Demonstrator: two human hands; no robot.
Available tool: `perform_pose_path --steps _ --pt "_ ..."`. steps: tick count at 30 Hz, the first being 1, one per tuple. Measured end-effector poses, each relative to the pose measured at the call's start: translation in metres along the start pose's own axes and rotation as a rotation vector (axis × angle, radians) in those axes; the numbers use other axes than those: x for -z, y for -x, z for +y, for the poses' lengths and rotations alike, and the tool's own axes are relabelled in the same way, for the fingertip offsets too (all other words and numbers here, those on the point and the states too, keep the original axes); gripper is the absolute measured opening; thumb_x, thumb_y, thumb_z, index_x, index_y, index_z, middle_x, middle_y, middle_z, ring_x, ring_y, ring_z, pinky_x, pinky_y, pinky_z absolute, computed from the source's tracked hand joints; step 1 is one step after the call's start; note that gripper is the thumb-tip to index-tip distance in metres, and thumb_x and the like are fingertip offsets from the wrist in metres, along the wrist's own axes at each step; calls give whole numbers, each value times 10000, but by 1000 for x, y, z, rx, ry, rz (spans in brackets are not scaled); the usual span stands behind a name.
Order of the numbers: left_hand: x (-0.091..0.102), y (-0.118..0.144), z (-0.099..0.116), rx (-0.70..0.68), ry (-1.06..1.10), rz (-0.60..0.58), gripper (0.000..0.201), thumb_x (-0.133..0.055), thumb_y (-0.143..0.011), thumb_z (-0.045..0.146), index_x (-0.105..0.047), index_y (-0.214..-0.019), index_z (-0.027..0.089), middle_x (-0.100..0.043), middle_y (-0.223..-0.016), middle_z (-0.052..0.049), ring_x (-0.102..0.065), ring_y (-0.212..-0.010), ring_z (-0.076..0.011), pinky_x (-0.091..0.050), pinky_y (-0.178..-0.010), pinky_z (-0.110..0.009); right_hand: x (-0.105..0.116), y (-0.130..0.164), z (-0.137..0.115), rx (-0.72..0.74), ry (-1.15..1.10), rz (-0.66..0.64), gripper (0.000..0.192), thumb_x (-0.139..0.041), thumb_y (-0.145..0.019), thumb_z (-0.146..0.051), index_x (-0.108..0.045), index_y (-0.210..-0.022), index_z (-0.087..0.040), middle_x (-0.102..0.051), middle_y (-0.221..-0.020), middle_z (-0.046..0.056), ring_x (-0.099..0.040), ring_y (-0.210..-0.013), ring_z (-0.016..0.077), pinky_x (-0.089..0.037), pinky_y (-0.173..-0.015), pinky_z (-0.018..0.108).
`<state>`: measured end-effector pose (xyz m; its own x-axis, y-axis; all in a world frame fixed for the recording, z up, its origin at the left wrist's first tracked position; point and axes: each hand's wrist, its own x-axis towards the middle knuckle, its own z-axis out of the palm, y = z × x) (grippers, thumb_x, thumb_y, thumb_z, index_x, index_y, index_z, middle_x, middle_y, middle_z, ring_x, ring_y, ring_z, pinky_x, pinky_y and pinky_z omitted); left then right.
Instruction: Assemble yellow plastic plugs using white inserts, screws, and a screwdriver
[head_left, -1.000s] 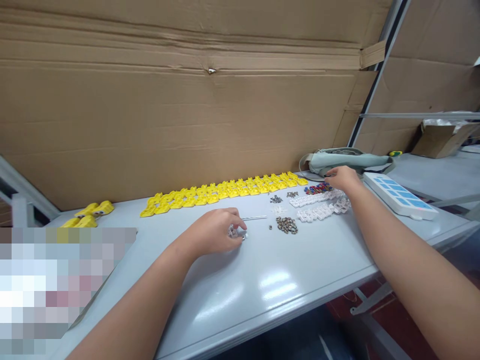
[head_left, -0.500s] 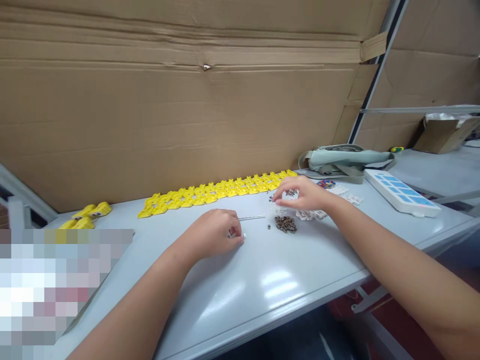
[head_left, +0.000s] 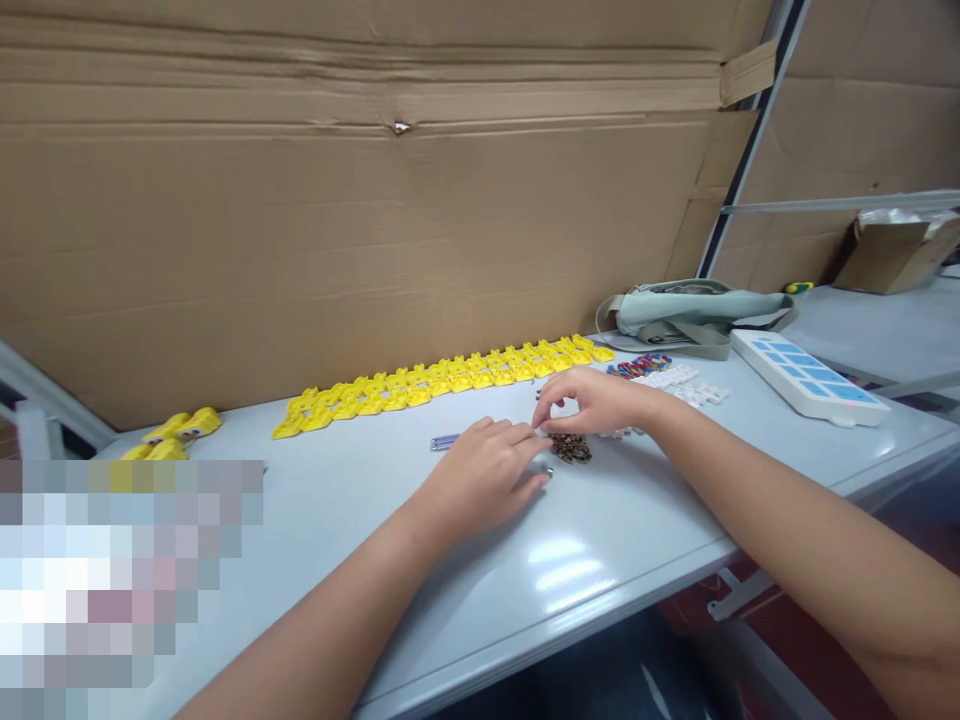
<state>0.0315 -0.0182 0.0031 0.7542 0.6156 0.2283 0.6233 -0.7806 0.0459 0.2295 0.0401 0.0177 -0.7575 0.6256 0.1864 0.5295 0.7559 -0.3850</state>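
Note:
My left hand (head_left: 484, 472) lies low over the grey table (head_left: 420, 570), fingers stretched right, tips beside a pile of small dark metal parts (head_left: 572, 449). Anything under that hand is hidden. My right hand (head_left: 596, 400) hovers just behind the pile, thumb and forefinger pinched together close to my left fingertips. I cannot see whether anything sits in the pinch. A small screwdriver with a clear purple handle (head_left: 444, 441) lies just left of my left hand.
A long row of yellow plastic parts (head_left: 442, 380) runs along the cardboard wall (head_left: 375, 230). White plastic parts (head_left: 679, 383) and small coloured parts (head_left: 637, 364) lie right of my hands. A grey-green bag (head_left: 690, 310), a white and blue tray (head_left: 806, 375) and more yellow pieces (head_left: 176, 432) stand around.
My right hand came back from the coloured parts at the right to the metal pile. My left hand slid right toward it, uncovering the screwdriver handle.

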Motion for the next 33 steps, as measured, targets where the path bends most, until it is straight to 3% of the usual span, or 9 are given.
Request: perform_pose_path --steps 2,4,9,13,18,22,28,33 --pt "7 4 -5 43 25 45 274 -423 -830 226 -589 -1046 212 -627 -1039 -60 -553 -955 -212 -389 -847 -361 -1 1 1 -18 -9 50 191 -544 -733 -157 -704 -829 -201 -700 -835 19 -613 -750 134 -441 -702 237" --pt "19 14 -15 153 75 35 223 -436 -795 204 -619 -921 213 -630 -954 -46 -568 -871 -185 -421 -769 -304 -7 -1 -2 19 -26 65 187 -545 -740 -169 -702 -837 -200 -698 -847 21 -610 -763 135 -440 -717 240" --pt "40 35 -42 436 127 -158 272 -537 -708 356 -610 -944 243 -623 -873 -29 -578 -732 -184 -425 -592 -260 -33 -13 -27 201 -6 -1 222 -564 -762 -222 -680 -947 -184 -675 -904 50 -584 -837 148 -427 -771 254" --pt "34 35 -45 486 206 -295 305 -545 -685 356 -601 -971 265 -628 -808 -4 -574 -644 -164 -407 -546 -248 -45 -21 -43 217 48 -64 197 -531 -784 -183 -686 -906 -199 -664 -861 41 -574 -837 147 -425 -774 256" --pt "23 32 -46 493 216 -338 199 -476 -736 353 -614 -805 226 -610 -683 -6 -541 -577 -157 -368 -508 -247 -49 -20 -40 220 -4 -35 203 -508 -757 -100 -674 -841 -183 -667 -863 32 -580 -796 132 -432 -757 251" --pt "25 29 -45 439 282 -281 243 -526 -729 361 -601 -933 253 -634 -786 -4 -573 -655 -156 -415 -564 -240 -43 -15 -36 65 -228 96 144 -515 -773 -168 -644 -836 -160 -672 -803 38 -594 -698 115 -450 -649 230" --pt "31 22 -33 482 524 -60 262 -572 -721 322 -593 -964 226 -650 -934 -16 -614 -768 -144 -477 -673 -244 -34 -11 -28 -142 -672 264 194 -652 -694 -309 -637 -797 -146 -676 -730 46 -621 -656 121 -486 -591 232" --pt "30 20 -27 531 653 42 299 -598 -708 284 -614 -1003 236 -621 -695 19 -576 -611 -119 -453 -548 -226 -33 -11 -32 -134 -757 359 214 -712 -624 -309 -673 -770 -158 -689 -765 39 -637 -696 134 -513 -640 262"
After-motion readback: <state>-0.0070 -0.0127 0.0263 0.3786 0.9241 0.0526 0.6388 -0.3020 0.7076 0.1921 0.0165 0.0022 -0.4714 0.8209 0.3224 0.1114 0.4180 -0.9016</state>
